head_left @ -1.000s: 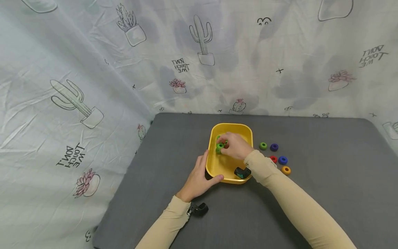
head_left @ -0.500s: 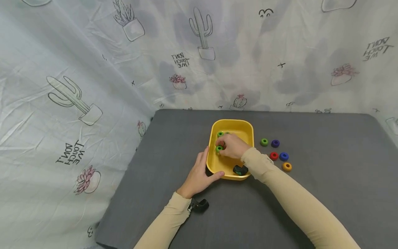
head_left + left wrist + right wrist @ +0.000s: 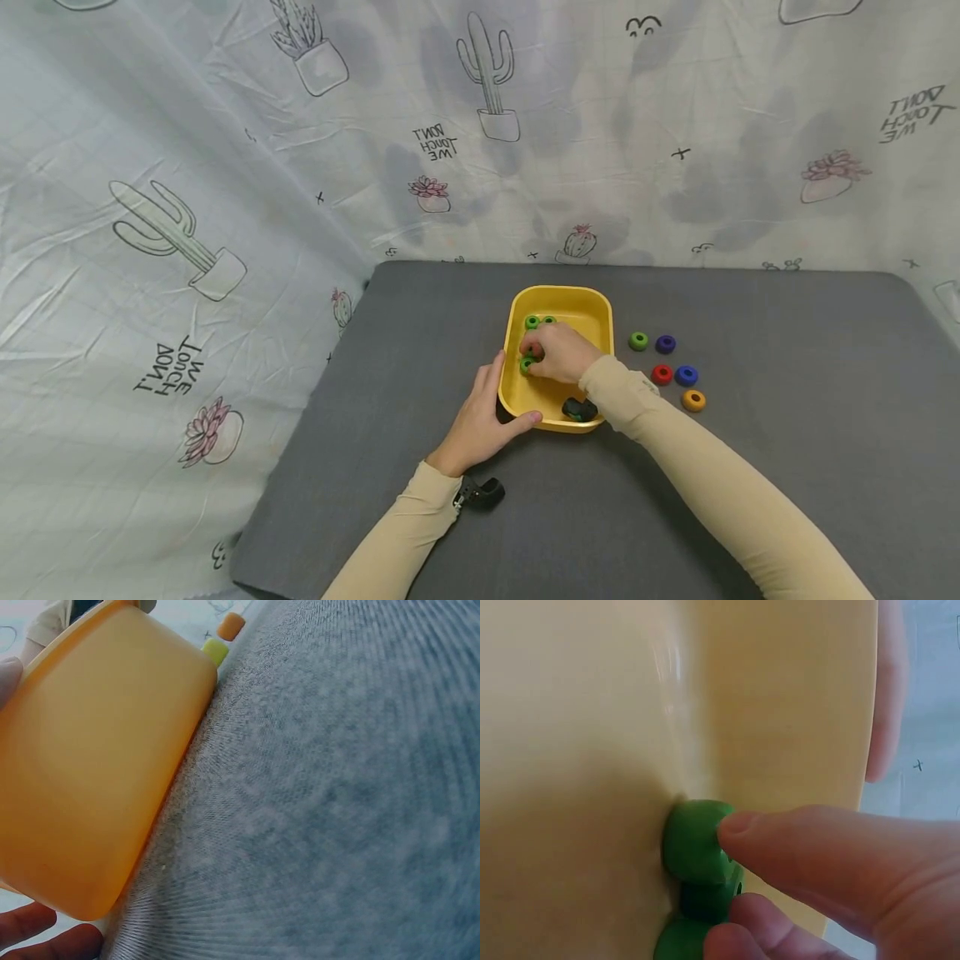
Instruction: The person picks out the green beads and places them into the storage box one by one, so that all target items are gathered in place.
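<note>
Inside the yellow tray my right hand reaches down near the left wall. Its thumb and curled fingers pinch a green bead, a thick ring with a hole; in the head view this green bead is partly covered by the fingers. Further green beads lie right beside it, one darker green bead between the fingers and the wall. Two green beads sit toward the tray's far left corner. My left hand rests against the tray's near left corner, fingers straight along the outer wall, thumb at the near rim.
Right of the tray several loose beads lie on the grey table: a green bead, a purple bead, a red bead, a blue bead and an orange bead. A patterned cloth hangs behind.
My right hand has shifted slightly toward the near side within the tray, and the green bead at its fingers has moved nearer too. My left hand stays at the tray's corner.
</note>
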